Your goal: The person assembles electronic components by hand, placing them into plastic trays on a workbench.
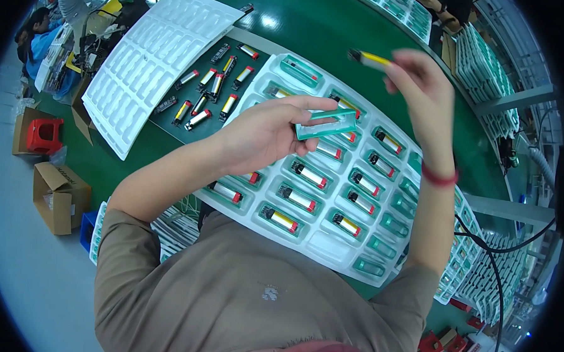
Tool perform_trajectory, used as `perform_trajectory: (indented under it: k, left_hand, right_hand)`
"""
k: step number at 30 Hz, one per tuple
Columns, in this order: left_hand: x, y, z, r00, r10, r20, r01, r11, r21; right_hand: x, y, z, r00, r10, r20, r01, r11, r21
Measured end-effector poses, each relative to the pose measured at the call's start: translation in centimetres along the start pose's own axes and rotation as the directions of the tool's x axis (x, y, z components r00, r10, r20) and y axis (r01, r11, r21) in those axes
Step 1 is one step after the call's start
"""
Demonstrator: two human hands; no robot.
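Note:
My left hand point(268, 128) grips a translucent green plastic case point(326, 124), an oblong shell with an open middle, above a white tray. Up and to the right, my right hand point(418, 78) pinches a small yellow cylindrical battery cell point(372, 59) with a dark end, apart from the case. Below both hands lies the white moulded tray point(273, 233). Many of its pockets hold green cases with white, yellow and red cells, such as this cell point(309, 175). Along its right side are green cases point(393, 225) with no cell visible inside. My left hand hides some pockets.
Loose cells point(217, 84) lie scattered on the green table left of the tray. Stacked white trays point(158, 51) lean beyond them. Cardboard boxes point(61, 194) and a red stool point(44, 135) are on the floor at left. More tray stacks point(487, 84) stand at right; another person's hand point(449, 20) shows there.

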State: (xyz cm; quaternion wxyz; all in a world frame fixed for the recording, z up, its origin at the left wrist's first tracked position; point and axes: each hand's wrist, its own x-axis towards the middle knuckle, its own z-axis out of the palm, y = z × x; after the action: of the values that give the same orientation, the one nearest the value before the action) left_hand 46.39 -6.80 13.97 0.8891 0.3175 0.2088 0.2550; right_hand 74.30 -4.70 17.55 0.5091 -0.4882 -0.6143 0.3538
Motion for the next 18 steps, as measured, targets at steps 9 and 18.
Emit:
perform_trajectory:
  k: [9,18]
  left_hand:
    - [3.0,-2.5,3.2,0.996,-0.056,0.064,0.051,0.995,0.085]
    - [3.7,-4.0,3.9,1.0,-0.001,0.0,0.001,0.883,0.47]
  right_hand:
    - [-11.4,-2.3,0.8,0.963,0.269,-0.023,-0.258,0.943,0.21]
    - [-12.3,-0.8,1.8,0.96,0.225,-0.167,-0.211,0.973,0.097]
